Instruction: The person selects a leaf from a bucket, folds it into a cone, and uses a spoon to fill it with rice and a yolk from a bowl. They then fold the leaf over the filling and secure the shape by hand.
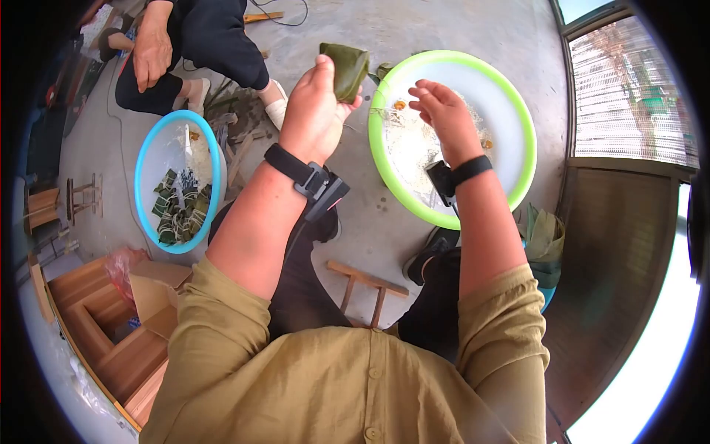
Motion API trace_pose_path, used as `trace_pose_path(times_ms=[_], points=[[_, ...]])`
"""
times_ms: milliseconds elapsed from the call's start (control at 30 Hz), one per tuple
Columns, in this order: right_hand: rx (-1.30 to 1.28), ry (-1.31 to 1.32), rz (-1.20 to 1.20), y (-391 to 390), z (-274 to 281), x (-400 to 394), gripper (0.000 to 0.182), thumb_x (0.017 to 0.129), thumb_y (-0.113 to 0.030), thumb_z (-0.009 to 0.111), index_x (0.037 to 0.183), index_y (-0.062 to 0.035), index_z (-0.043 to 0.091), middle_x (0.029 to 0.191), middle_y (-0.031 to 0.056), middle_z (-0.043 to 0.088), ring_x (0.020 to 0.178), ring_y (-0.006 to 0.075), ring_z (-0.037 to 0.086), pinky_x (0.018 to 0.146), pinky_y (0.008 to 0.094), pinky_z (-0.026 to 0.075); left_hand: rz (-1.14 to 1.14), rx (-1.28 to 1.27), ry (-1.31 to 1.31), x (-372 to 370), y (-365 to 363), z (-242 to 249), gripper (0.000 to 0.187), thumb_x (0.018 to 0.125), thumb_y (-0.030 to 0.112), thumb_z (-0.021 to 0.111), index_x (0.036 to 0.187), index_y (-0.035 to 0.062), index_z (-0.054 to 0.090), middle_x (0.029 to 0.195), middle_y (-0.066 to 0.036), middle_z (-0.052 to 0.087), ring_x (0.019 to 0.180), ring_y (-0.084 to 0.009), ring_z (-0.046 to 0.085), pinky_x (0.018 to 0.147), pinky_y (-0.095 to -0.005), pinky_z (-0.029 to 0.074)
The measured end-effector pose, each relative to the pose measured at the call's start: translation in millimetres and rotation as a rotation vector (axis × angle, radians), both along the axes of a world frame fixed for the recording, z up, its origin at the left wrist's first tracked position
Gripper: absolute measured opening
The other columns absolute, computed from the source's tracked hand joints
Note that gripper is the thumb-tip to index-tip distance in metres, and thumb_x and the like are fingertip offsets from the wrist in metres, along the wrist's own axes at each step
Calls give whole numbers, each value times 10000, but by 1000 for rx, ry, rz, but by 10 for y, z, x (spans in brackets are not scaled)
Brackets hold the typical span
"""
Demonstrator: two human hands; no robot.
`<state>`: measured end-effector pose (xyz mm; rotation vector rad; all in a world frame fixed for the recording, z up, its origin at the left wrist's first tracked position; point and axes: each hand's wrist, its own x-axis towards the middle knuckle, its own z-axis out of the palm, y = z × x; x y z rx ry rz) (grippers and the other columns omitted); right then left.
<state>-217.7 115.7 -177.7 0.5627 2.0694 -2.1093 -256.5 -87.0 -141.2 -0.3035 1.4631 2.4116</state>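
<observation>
One leaf parcel (345, 69) sits pinched in the left hand (314, 111), raised beside the green basin (526, 133); the right hand (444, 111) hovers over it, fingers loosely curled, empty. Two basins; parcels in the blue basin (140, 159) too jumbled to count

Glossy plastic green basin (523, 126), matt leaf-wrapped dumpling (346, 68), rough concrete floor (414, 29)

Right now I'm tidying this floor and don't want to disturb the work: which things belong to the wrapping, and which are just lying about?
In use:
leaf parcel held in the left hand
green basin of rice, under the right hand
blue basin of finished parcels
spare leaves

Lying about:
wooden stool
cardboard box
cable
</observation>
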Motion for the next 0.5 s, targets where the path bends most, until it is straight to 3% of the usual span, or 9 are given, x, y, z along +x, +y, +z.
trace_pose_path(times_ms=[167,300,333,433,500], points=[[216,-40,-51,-224,-698,-289,436,923,-135,627,1315,34,538,1175,137,654,984,182,657,840,303,517,8,20,-23,-30,-281,43,375,1062,358,435,1157,30,591,1081,-103,662,900,-220,640,755,-338,505],[372,-87,-30,-351,-741,-351,364,881,-114,666,1212,29,615,1033,118,691,875,168,656,765,301,527,11,39,-11,-35,-348,143,364,1059,349,447,1151,29,593,1069,-102,663,874,-217,634,735,-336,503],[442,-16,-56,-329,-836,-376,275,867,-122,693,1107,12,676,926,77,701,807,126,635,693,272,512,20,45,-14,-41,-352,156,360,1059,345,450,1148,26,592,1067,-103,663,869,-217,633,732,-337,502],[315,-28,-62,-190,-708,-404,210,869,-128,707,1039,-3,703,853,33,692,749,83,608,657,239,483,48,69,-2,-35,-379,184,349,1057,333,462,1143,18,585,1064,-106,661,857,-219,629,725,-338,499],[93,167,-153,-123,-499,-457,147,893,-142,710,995,-37,714,829,12,696,685,72,594,669,201,464,43,98,17,-33,-375,194,351,1057,335,461,1147,19,583,1065,-106,661,858,-220,629,726,-339,500]])
